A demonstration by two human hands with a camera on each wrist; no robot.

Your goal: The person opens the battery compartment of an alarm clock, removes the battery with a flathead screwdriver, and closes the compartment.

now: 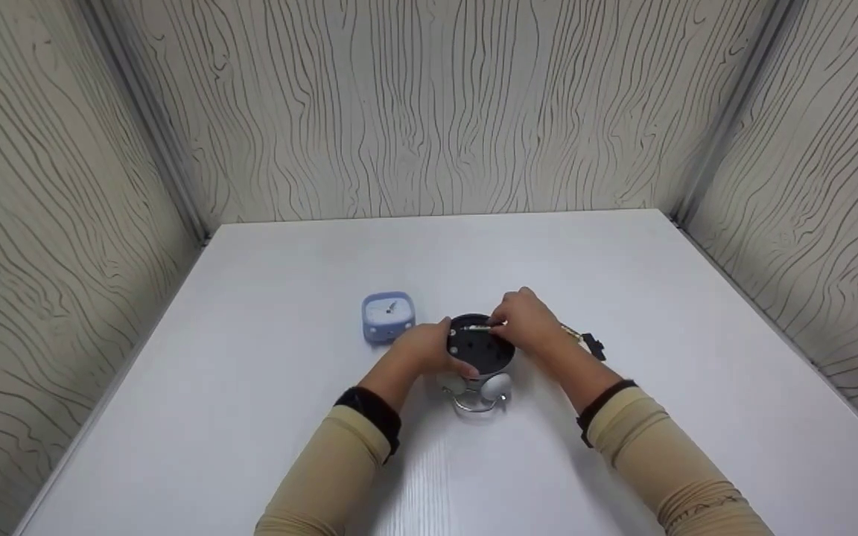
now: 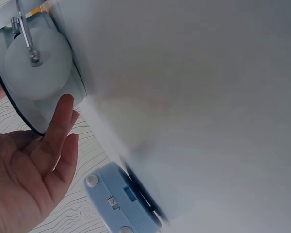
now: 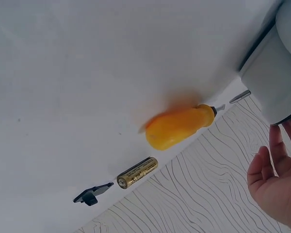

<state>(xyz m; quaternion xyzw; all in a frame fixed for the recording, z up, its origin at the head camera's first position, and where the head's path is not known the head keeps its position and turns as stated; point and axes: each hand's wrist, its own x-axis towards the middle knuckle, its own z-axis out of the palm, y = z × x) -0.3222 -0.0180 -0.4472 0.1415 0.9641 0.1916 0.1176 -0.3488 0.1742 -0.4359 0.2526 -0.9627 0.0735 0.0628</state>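
Note:
A twin-bell alarm clock (image 1: 480, 351) lies face down on the white table (image 1: 265, 417), its black back up and its pale bells (image 2: 36, 63) toward me. My left hand (image 1: 425, 351) grips the clock's left side, fingers against its rim. Over the back, my right hand (image 1: 526, 321) pinches a thin silvery piece (image 1: 485, 326); I cannot tell what it is. In the right wrist view the clock's body (image 3: 271, 82) fills the upper right, with my right hand's curled fingers (image 3: 276, 184) below it.
A small blue square clock (image 1: 388, 316) stands left of the hands. Behind the right hand lie an orange-handled screwdriver (image 3: 177, 127), a gold battery (image 3: 137, 172) and a small black cover (image 3: 92, 194). Patterned walls (image 1: 429, 112) enclose the table on three sides.

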